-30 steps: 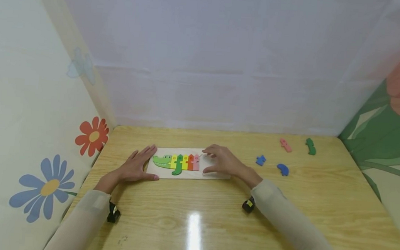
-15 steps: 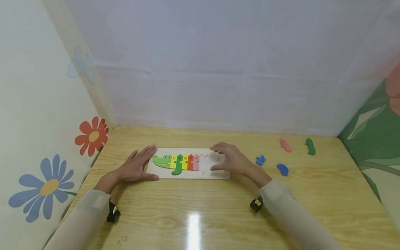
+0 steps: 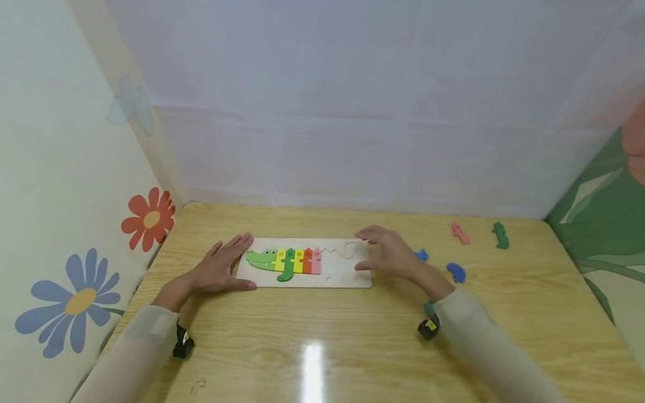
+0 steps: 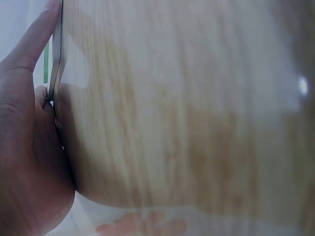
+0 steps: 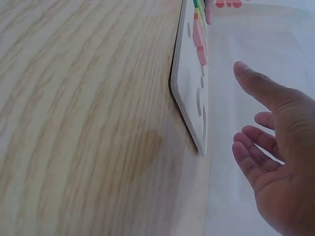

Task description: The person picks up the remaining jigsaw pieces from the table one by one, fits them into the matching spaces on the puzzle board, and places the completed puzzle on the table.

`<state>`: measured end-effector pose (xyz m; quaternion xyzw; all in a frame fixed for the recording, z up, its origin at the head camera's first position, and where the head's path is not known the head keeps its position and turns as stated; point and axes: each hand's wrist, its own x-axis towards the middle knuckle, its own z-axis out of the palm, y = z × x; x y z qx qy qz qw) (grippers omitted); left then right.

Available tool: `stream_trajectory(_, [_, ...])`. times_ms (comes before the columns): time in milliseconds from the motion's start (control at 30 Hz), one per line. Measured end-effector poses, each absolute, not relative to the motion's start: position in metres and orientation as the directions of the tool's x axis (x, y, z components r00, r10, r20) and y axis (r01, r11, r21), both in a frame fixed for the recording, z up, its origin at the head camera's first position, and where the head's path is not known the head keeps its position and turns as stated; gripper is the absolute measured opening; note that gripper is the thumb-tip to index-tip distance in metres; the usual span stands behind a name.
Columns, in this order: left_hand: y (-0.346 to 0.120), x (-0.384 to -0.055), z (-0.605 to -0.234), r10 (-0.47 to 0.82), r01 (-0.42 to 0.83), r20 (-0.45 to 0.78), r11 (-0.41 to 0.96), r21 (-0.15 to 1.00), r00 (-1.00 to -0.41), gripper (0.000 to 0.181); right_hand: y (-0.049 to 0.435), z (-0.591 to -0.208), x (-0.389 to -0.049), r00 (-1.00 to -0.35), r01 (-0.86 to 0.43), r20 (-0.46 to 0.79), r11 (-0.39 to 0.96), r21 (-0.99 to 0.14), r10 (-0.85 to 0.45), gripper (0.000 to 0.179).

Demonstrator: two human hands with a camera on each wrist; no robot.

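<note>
A white wooden puzzle board [image 3: 294, 282] lies on the table with a crocodile puzzle [image 3: 262, 260] partly laid in it: a green head, then yellow, green, yellow, red and pink pieces. Bare outlined recess shows to the right of the pink piece [image 3: 316, 261]. My left hand [image 3: 216, 269] rests on the board's left end, thumb at the near edge and fingers spread toward the far corner. Over the board's right end hangs my right hand [image 3: 389, 254], thumb and fingers apart with nothing between them. In the right wrist view its thumb [image 5: 261, 86] stands away from the fingers.
Loose pieces lie at the right: a pink one [image 3: 460, 233], a dark green one [image 3: 501, 236], a curved blue one [image 3: 455, 272] and a small blue one [image 3: 422, 255], partly behind the right hand. White cloth [image 3: 329, 102] stands behind the table [image 3: 267, 347].
My right hand has drawn rightward from beside the pink piece toward the board's right end, uncovering more of the recess. My left hand has stayed still on the board.
</note>
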<state>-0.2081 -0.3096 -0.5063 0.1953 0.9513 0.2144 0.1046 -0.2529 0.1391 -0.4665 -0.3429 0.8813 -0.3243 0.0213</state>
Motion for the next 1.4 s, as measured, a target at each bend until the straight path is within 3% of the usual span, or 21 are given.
stream_trajectory(667, [-0.31, -0.207, -0.507, 0.411, 0.319, -0.121, 0.832, 0.454, -0.903, 0.121, 0.188, -0.456, -0.26, -0.806, -0.539, 0.16, 0.595, -0.596, -0.57, 0.077])
stream_trajectory(1400, [-0.31, -0.207, -0.507, 0.422, 0.342, -0.084, 0.823, 0.454, -0.903, 0.121, 0.24, -0.45, -0.271, -0.749, -0.614, 0.229, 0.52, -0.594, -0.621, 0.071])
